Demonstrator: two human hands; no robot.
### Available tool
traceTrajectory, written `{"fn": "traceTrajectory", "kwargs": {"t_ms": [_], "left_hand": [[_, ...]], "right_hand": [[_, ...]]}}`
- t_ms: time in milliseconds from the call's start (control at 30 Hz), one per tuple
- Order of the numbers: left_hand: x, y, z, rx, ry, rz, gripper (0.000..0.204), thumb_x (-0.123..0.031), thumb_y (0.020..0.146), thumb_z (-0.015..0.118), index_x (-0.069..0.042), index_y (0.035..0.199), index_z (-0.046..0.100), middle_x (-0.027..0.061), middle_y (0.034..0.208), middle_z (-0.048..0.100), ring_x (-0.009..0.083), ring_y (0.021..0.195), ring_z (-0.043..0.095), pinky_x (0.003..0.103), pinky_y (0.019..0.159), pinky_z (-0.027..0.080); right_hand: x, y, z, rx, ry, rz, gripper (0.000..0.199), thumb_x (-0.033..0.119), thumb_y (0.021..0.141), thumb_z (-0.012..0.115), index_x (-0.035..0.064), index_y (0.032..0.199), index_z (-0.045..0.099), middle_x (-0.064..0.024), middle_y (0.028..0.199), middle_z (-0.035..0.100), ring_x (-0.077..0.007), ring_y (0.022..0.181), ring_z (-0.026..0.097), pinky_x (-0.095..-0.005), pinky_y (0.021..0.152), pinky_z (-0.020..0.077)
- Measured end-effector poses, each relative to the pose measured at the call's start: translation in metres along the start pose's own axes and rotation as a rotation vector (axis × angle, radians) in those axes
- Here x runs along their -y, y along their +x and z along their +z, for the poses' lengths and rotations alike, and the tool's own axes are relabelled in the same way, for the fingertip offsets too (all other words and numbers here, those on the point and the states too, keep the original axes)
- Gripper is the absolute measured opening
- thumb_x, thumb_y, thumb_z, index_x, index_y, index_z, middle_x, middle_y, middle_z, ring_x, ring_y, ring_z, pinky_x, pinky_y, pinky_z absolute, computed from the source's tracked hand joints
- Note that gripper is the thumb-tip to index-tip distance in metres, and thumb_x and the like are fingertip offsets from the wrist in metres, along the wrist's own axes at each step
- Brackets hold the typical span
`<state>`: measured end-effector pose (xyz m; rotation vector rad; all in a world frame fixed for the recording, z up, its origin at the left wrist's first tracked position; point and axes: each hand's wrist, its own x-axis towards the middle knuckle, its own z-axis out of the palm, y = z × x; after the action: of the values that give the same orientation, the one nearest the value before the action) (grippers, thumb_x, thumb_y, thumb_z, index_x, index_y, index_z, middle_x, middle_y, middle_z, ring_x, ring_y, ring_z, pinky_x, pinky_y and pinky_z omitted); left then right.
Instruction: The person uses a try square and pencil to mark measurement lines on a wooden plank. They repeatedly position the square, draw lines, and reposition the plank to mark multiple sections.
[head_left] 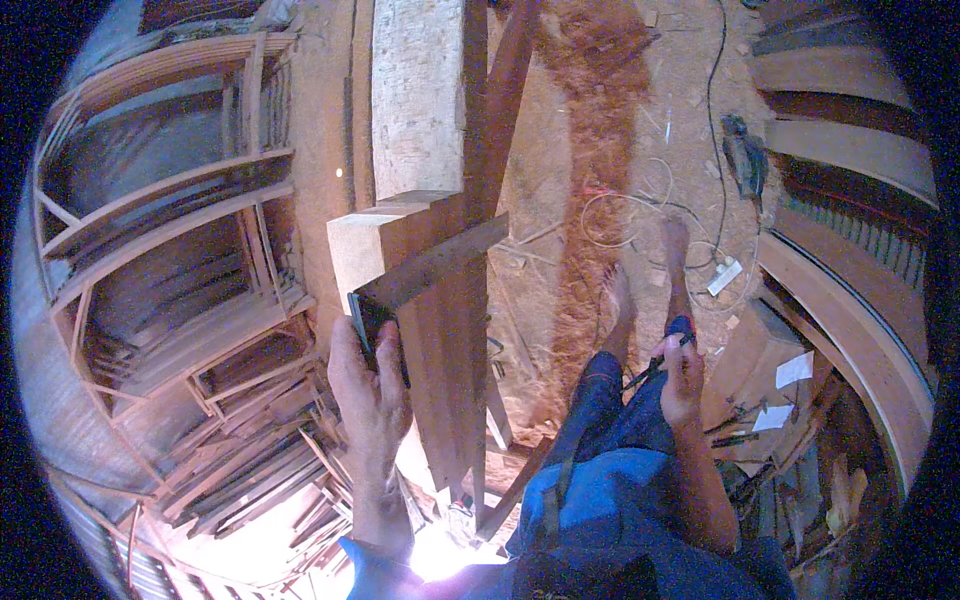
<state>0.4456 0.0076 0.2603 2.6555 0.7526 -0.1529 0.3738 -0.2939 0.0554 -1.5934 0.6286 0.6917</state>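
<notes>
Much sawdust on workshop floor (pixel 600 150), stacked timber frames (pixel 180 250) alongside.

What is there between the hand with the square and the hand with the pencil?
In the head view, the upright wooden boards and the person's blue-trousered leg lie between the left hand, on the square, and the right hand.

I see no packages, signs or screens around me. The nearest thing is a few white paper slips (pixel 794 369) lying on the wooden box (pixel 748 360) by my right side, angular and pale.
</notes>
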Motion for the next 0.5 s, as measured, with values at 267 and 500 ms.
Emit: {"fn": "traceTrajectory", "kwargs": {"t_ms": [267,500], "left_hand": [[0.0024,-0.0022,-0.0009,0.000,0.027,0.021,0.017,-0.014,0.100,0.058,-0.001,0.094,0.049,0.0145,0.078,0.049,0.0242,0.073,0.047,0.037,0.069,0.042],[0.0009,-0.0034,0.0003,-0.007,-0.012,0.000,0.017,-0.014,0.100,0.058,0.000,0.094,0.050,0.0140,0.078,0.050,0.0244,0.073,0.047,0.037,0.070,0.042]], "right_hand": [[-0.0070,0.0025,0.0004,0.010,-0.033,-0.027,0.044,0.043,0.106,0.049,0.0056,0.086,0.063,-0.0083,0.083,0.066,-0.0228,0.076,0.061,-0.0366,0.075,0.0486],[-0.0031,0.0005,0.0032,0.022,0.033,-0.012,0.039,0.039,0.106,0.049,0.0077,0.086,0.059,-0.0020,0.081,0.057,-0.0144,0.075,0.052,-0.0299,0.071,0.0415]]}}
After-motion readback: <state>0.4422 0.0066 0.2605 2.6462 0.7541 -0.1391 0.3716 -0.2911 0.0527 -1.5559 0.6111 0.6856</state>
